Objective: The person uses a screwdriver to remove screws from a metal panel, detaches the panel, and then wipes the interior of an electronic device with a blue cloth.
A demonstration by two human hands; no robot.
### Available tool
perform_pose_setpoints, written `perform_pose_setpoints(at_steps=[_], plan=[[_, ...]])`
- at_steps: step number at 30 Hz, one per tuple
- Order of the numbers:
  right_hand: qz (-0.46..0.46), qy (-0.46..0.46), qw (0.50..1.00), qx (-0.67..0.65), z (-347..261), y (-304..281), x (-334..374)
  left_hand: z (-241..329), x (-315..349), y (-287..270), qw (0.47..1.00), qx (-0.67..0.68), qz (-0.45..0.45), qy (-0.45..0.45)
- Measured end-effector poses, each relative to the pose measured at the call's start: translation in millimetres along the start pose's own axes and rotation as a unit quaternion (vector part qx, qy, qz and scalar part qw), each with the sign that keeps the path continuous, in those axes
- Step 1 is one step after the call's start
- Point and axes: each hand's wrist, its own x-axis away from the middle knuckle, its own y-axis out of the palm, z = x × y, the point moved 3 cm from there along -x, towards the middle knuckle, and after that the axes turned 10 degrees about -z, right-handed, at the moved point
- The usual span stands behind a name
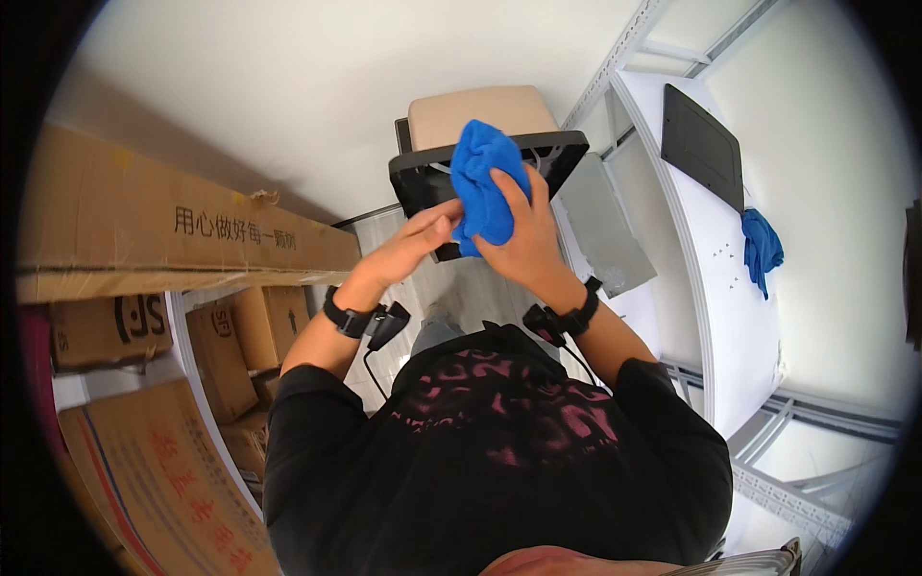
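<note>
My right hand grips a bunched blue cloth, fingers curled round its right side. Beside the cloth's lower left edge is my left hand, its fingers stretched toward the cloth. Their tips meet its edge, but whether they press on it I cannot tell. Behind and below the cloth is a dark, glossy panel with a thick black rim; the cloth and my hands cover part of it. I cannot make out what kind of thing the panel belongs to. A beige padded block stands just beyond it.
Cardboard boxes fill shelves at the left. On the white shelf at the right lie a flat black panel, another blue cloth and several small screws. Below it leans a grey sheet.
</note>
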Motion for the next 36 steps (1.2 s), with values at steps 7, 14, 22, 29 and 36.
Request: perform_pose_setpoints(at_steps=[7,14,22,29,36], plan=[[0.019,0.025,0.983,0.183,14.2,11.0,-64.0,39.6,25.8,-99.4,0.852,-0.457,0.254,0.001],[-0.075,0.035,0.965,0.248,30.6,49.4,-70.7,-15.2,14.3,-134.8,0.893,-0.366,0.254,-0.072],[-0.149,-0.002,0.975,0.163,-28.3,108.5,-89.7,-21.5,17.9,-146.1,0.889,-0.381,0.247,-0.061],[-0.136,0.018,0.979,0.152,8.2,71.5,-67.9,-24.3,18.9,-129.8,0.870,-0.430,0.241,-0.014],[-0.076,0.182,0.952,0.233,111.2,-32.0,-47.5,-24.7,14.3,-127.7,0.845,-0.467,0.259,0.005]])
